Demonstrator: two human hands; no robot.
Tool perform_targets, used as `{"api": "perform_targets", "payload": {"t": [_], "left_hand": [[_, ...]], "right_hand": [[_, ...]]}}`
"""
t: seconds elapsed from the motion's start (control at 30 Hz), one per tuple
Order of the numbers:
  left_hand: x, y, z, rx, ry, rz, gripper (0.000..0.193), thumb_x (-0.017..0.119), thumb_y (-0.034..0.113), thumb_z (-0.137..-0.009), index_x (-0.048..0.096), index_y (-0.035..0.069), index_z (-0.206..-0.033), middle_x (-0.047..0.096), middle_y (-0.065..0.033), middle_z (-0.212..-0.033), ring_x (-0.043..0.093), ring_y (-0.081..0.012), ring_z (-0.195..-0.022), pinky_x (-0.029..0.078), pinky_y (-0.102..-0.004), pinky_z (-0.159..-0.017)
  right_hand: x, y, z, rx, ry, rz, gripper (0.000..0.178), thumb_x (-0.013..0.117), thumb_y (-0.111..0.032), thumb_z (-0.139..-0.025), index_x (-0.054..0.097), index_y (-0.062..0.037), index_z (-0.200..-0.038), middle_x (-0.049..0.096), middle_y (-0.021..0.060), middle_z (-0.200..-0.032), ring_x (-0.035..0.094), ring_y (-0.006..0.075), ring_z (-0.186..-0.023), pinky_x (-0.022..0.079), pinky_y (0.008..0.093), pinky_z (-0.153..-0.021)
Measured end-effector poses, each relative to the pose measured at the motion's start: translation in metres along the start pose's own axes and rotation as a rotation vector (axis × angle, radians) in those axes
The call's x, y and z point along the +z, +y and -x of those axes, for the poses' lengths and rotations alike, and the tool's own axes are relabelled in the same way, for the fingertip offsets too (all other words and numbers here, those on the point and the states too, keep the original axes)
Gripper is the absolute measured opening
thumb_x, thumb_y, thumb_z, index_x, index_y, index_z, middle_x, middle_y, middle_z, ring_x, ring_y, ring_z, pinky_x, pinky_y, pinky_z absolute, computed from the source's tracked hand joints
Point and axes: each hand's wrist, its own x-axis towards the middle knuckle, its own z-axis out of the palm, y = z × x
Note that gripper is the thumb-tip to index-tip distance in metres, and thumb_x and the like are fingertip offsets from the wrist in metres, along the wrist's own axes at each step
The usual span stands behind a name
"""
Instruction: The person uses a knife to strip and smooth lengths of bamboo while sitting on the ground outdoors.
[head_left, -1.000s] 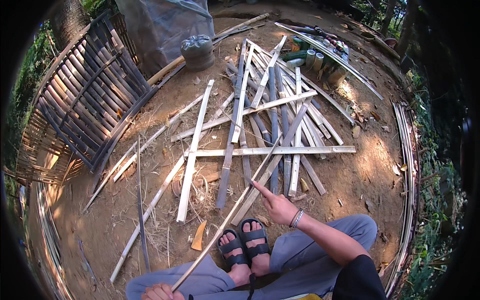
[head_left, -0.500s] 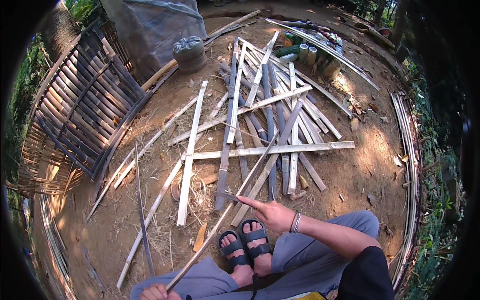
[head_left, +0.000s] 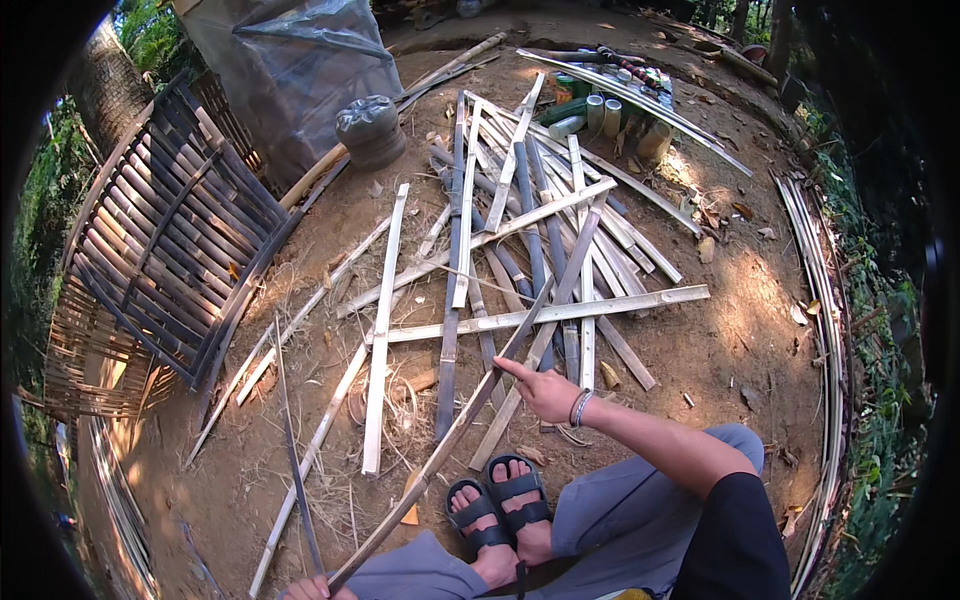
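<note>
Bamboo strip (head_left: pixel 450 450) under inspection: one long, thin split length, running on a diagonal from the lower left of the view up and to the right, its far tip reaching into the loose pile of split bamboo (head_left: pixel 530 250) on the dirt ground (head_left: pixel 740 300). Its near end sits in my left hand (head_left: pixel 315 588), at the bottom edge of the frame; that grip is clenched around the strip, though only part of the hand is visible. My right hand (head_left: pixel 548 392) is out ahead of my knee, just to the right of the strip near its mid-length, forefinger extended toward it, the other fingers loosely curled, holding nothing; whether the fingertip touches the strip I cannot tell. The long axis therefore points away from me, up and rightward, passing over my sandalled feet (head_left: pixel 500 510). A slatted bamboo panel (head_left: pixel 170 240) lies well apart to the left.
</note>
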Motion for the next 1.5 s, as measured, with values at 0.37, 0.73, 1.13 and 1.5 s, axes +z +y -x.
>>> {"api": "perform_targets", "payload": {"t": [0.37, 0.73, 1.13, 1.5], "left_hand": [[-0.001, 0.006, -0.012, 0.028, 0.157, -0.051, 0.071, 0.051, 0.078, -0.077, 0.032, 0.014, -0.052, 0.032, 0.0001, -0.052, 0.033, -0.0125, -0.048, 0.027, -0.0247, -0.048], [-0.017, 0.001, -0.019, 0.043, 0.164, -0.068, 0.068, 0.052, 0.075, -0.078, 0.036, 0.014, -0.051, 0.033, 0.0005, -0.051, 0.032, -0.0125, -0.048, 0.027, -0.0262, -0.051], [-0.013, 0.003, -0.022, 0.03, 0.187, -0.078, 0.067, 0.052, 0.075, -0.079, 0.037, 0.015, -0.051, 0.036, 0.0009, -0.049, 0.037, -0.0125, -0.047, 0.03, -0.0262, -0.051], [-0.013, -0.01, -0.022, -0.002, 0.086, -0.059, 0.059, 0.05, 0.065, -0.085, 0.036, 0.015, -0.055, 0.034, 0.0008, -0.052, 0.035, -0.0125, -0.048, 0.031, -0.0264, -0.052]], "right_hand": [[0.0, -0.022, -0.001, -0.031, -0.225, -0.032, 0.061, 0.038, -0.015, -0.095, 0.015, -0.0289, -0.151, 0.063, 0.0314, -0.099, 0.062, 0.0434, -0.096, 0.049, 0.0491, -0.091], [0.013, 0.019, -0.026, -0.106, -0.124, 0.007, 0.061, 0.041, -0.017, -0.096, 0.016, -0.0264, -0.151, 0.063, 0.0321, -0.09, 0.062, 0.0463, -0.087, 0.046, 0.051, -0.089], [-0.021, 0.064, -0.079, 0.148, -0.09, -0.001, 0.062, 0.039, -0.017, -0.095, 0.016, -0.0284, -0.151, 0.064, 0.0297, -0.097, 0.065, 0.0421, -0.085, 0.051, 0.0491, -0.083], [-0.058, 0.196, -0.097, 0.318, 0.199, 0.316, 0.059, 0.043, -0.017, -0.093, 0.025, -0.0228, -0.149, 0.063, 0.0283, -0.106, 0.062, 0.0425, -0.097, 0.048, 0.0501, -0.087]]}}
